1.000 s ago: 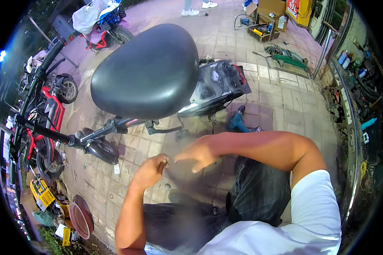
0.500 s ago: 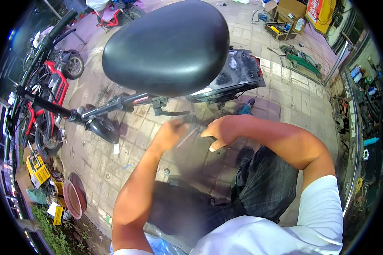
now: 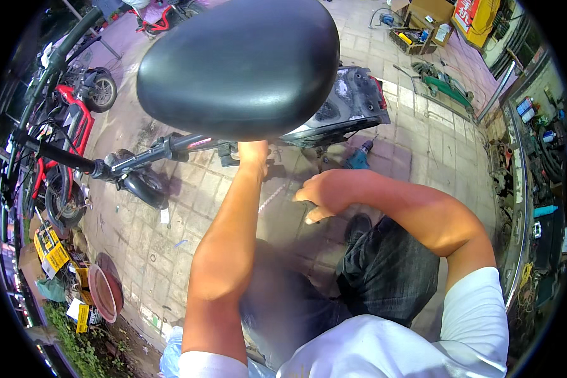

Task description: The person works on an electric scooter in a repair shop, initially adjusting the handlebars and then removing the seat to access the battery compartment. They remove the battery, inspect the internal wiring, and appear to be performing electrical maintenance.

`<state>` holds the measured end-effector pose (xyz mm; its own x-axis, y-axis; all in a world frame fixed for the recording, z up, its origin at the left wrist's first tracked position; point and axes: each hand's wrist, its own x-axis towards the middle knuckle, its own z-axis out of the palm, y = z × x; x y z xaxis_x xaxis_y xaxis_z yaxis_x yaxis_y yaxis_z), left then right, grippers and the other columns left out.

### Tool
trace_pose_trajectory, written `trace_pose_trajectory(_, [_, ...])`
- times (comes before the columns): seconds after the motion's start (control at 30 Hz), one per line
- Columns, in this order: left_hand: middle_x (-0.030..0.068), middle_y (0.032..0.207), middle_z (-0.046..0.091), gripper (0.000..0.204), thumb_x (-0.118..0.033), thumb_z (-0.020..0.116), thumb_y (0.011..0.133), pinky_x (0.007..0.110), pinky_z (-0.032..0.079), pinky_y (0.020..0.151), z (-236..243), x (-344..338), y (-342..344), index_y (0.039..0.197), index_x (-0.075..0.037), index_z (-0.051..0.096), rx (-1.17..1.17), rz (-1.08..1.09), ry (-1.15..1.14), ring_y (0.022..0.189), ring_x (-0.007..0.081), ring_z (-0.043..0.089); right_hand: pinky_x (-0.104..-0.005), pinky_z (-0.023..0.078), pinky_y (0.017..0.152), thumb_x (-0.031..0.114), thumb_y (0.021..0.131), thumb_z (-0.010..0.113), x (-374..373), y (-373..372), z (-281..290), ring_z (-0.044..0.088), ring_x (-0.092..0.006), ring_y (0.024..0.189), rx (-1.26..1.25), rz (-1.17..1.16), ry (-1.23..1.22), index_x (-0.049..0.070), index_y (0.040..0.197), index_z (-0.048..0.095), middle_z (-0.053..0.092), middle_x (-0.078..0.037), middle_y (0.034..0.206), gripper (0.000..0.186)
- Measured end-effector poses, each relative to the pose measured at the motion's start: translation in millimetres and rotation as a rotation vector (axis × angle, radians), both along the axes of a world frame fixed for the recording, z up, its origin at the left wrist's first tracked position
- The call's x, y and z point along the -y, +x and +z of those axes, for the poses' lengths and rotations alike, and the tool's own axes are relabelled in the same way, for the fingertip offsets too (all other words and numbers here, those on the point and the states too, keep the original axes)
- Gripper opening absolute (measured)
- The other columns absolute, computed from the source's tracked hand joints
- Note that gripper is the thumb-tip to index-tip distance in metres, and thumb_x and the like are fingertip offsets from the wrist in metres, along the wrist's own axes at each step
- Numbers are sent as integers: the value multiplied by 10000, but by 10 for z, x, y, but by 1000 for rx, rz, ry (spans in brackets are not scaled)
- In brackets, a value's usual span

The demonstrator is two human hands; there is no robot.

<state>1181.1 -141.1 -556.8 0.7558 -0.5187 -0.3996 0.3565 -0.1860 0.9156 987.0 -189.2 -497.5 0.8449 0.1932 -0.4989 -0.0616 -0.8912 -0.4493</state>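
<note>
The scooter's black seat fills the upper centre, above the folding stem and dark deck. My left hand reaches under the seat; its fingers are mostly hidden, and what they touch cannot be made out. My right hand hangs below and right of it, fingers loosely bent and apart, beside a thin pale strip that is blurred. A blue power drill lies on the paving just beyond my right hand.
Red scooters stand at left above yellow boxes and a pink basin. A toolbox and green machine lie at back right on the paving. A parts-cluttered rack runs along the right.
My left hand has moved forward, away from my right, and under the seat. My right hand has shifted slightly forward over the last second. The view has shifted, with the seat higher in it.
</note>
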Motion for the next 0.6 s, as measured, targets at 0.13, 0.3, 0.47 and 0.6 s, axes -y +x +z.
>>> trace_pose_trajectory(0.13, [-11, 958, 577, 257, -331, 646, 866, 402, 414, 758, -69, 79, -30, 1059, -193, 547, -9, 26, -47, 864, 168, 565, -452, 447, 924, 439, 857, 604, -33, 52, 40, 551, -352, 1114, -14, 37, -30, 78, 1278, 519, 575, -168, 1190, 561])
trace_pose_trajectory(0.3, [6, 1147, 579, 383, -322, 699, 845, 475, 375, 895, -156, 70, 82, 1181, -222, 546, -147, -13, -184, 1046, 193, 525, -454, 464, 887, 428, 858, 605, -36, 23, 101, 563, -351, 1085, -53, 46, -9, 71, 1237, 530, 581, -168, 1139, 526])
trace_pose_trajectory(0.47, [-31, 1197, 557, 472, -285, 737, 818, 480, 351, 900, -252, 52, 190, 1229, -248, 510, -105, -23, -141, 1108, 180, 474, -447, 470, 877, 419, 859, 607, -36, -34, 140, 565, -357, 1075, -56, 4, 41, 77, 1245, 526, 579, -170, 1124, 522])
trace_pose_trajectory(0.6, [-42, 1233, 525, 440, -290, 716, 835, 475, 346, 875, -379, -5, 287, 1220, -261, 505, -93, -3, -250, 1137, 160, 434, -443, 467, 890, 417, 861, 605, -56, 26, 157, 561, -355, 1092, -77, 5, -15, 83, 1281, 510, 578, -175, 1142, 545])
